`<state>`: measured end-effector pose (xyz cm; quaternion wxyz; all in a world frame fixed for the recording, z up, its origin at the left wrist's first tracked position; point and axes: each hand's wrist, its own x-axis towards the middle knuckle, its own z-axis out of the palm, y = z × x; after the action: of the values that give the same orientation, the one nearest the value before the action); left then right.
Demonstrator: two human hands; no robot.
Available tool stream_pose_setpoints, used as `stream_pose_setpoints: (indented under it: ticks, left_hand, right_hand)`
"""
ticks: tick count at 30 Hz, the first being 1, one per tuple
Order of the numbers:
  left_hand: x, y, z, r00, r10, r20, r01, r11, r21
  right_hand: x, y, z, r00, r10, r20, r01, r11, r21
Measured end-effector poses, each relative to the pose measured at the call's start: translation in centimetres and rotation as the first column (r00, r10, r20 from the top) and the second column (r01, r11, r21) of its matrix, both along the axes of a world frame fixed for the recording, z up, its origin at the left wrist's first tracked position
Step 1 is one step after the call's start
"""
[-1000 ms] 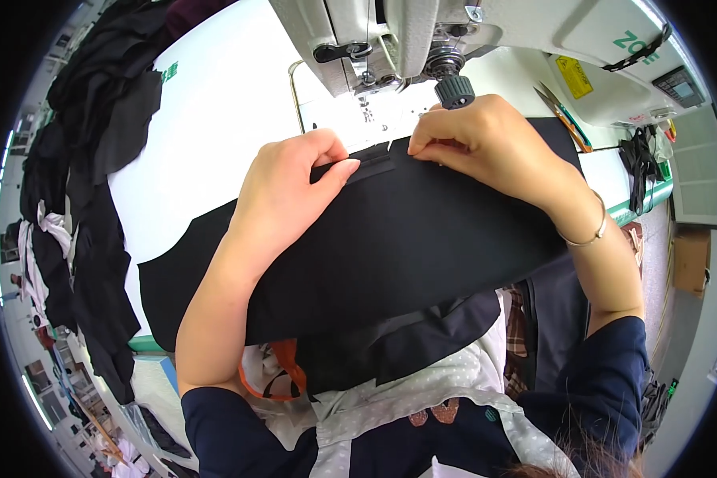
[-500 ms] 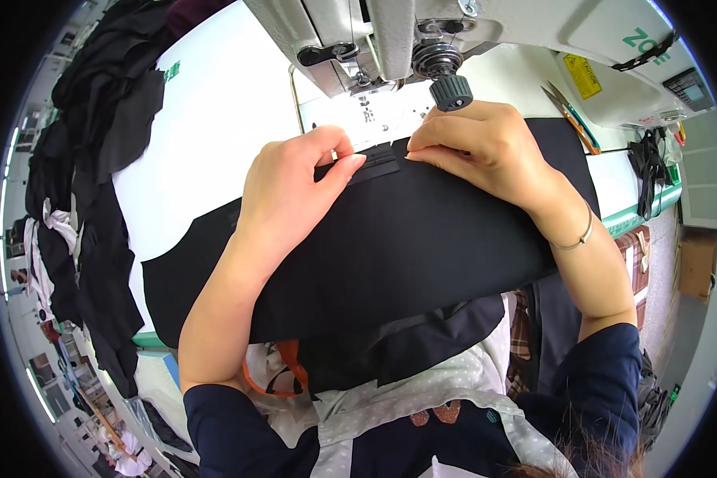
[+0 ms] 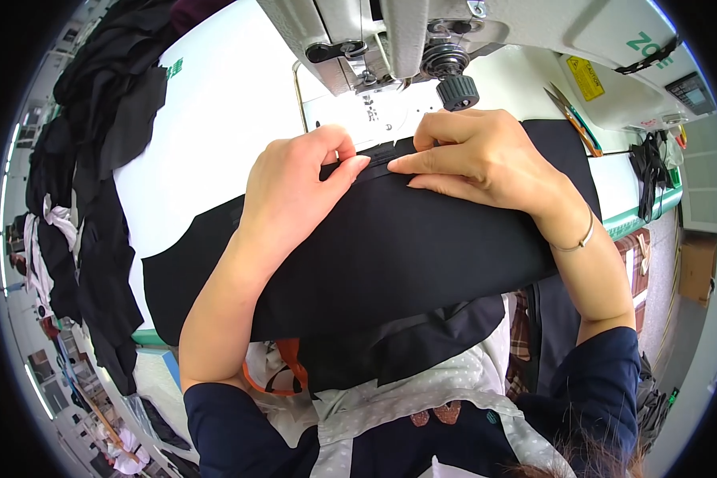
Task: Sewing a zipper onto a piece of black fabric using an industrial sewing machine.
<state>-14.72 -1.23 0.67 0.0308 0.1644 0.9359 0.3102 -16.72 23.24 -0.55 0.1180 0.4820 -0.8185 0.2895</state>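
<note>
I see the black cloth [image 3: 406, 247] on the white counter [image 3: 207, 135], its far edge close before the sewing machine [image 3: 374, 40]. The left hand [image 3: 291, 179] pinches near this edge; the right hand [image 3: 490, 159] is loosely opened, forefinger touching the narrow strip [image 3: 379, 162]. Leftward, wide room stretches until the dark fabrics [image 3: 99, 88].

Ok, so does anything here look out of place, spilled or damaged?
Nothing looks spilled or damaged. The untidiest spot is the heap of dark cloth left of the white tabletop: its pieces are bunched and overlapping, though they may simply be piled there. The black fabric in the middle lies mostly flat.
</note>
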Motion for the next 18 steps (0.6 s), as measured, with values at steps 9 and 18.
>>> stream_pose_setpoints:
  ticks: [9, 18]
  left_hand:
    - [-1.5, -1.8, 1.5, 0.861, -0.089, 0.5, -0.131, 0.912, 0.388]
    - [-3.2, -3.9, 1.2, 0.773, -0.257, 0.579, -0.145, 0.818, 0.557]
  right_hand:
    - [-0.1, -0.3, -0.3, 0.999, 0.004, 0.039, -0.002, 0.999, -0.032]
    - [0.3, -0.4, 0.2, 0.998, -0.042, 0.048, 0.041, 0.999, 0.02]
